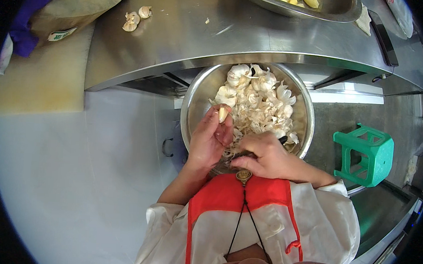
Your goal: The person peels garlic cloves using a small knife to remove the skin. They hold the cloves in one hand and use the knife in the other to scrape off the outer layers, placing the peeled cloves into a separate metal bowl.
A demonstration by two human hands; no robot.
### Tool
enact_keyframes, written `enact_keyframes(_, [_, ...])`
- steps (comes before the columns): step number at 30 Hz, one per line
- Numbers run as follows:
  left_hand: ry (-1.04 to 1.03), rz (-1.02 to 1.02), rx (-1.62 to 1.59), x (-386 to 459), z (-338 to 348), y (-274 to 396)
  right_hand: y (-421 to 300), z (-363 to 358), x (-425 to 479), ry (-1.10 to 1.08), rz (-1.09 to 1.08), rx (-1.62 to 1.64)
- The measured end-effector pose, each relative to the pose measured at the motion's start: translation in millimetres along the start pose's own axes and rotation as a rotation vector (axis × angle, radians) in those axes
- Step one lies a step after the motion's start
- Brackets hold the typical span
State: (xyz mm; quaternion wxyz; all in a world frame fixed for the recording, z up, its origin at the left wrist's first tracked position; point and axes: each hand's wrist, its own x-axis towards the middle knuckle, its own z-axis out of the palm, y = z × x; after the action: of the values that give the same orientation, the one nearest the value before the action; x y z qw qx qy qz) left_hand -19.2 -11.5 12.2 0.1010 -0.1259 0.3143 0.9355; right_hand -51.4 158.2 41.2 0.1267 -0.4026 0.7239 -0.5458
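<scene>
My left hand [209, 139] pinches a garlic clove [222, 115] between thumb and fingertips, over the left side of a large stainless-steel bowl [309, 119]. Whole garlic bulbs [239, 76] lie at the bowl's far side, and loose papery skins [258, 113] fill its middle. Over the bowl's near edge, my right hand [266, 153] is closed around a small tool with a black handle [283, 139]. The handle's end sticks out beyond my knuckles. Fingers and blur hide most of the tool, so I cannot tell its exact kind.
A steel counter [188, 32] runs beyond the bowl, bearing garlic pieces [132, 21] and a metal basin [335, 14] of peeled cloves. At left are a round wooden chopping block [81, 0], a purple cloth [25, 35] and a pale board [43, 89]. A green plastic stool [380, 160] lies on its side.
</scene>
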Motion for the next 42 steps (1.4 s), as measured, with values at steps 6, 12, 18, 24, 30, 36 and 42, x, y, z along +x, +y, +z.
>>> enact_keyframes(6, [0.02,0.012,0.108,-4,-1,8,8,-15,-3,0.082,0.254,-0.116])
enact_keyframes(12, [0.019,-0.108,0.132,-7,6,9,9,-24,-1,0.131,0.374,-0.091])
enact_keyframes(18, [-0.112,-0.252,0.133,-6,-4,9,6,-27,7,0.09,0.279,-0.116])
enact_keyframes(24, [-0.058,-0.323,0.101,-11,2,12,13,-22,9,0.049,0.161,-0.142])
enact_keyframes(30, [-0.184,-0.358,0.167,-9,-1,16,11,-23,10,-0.035,0.146,-0.179])
enact_keyframes(36, [-0.187,-0.365,0.202,-9,4,18,17,-23,10,-0.06,0.102,-0.185])
enact_keyframes(42, [-0.235,-0.398,0.23,-5,1,14,19,-27,9,-0.122,0.14,-0.085])
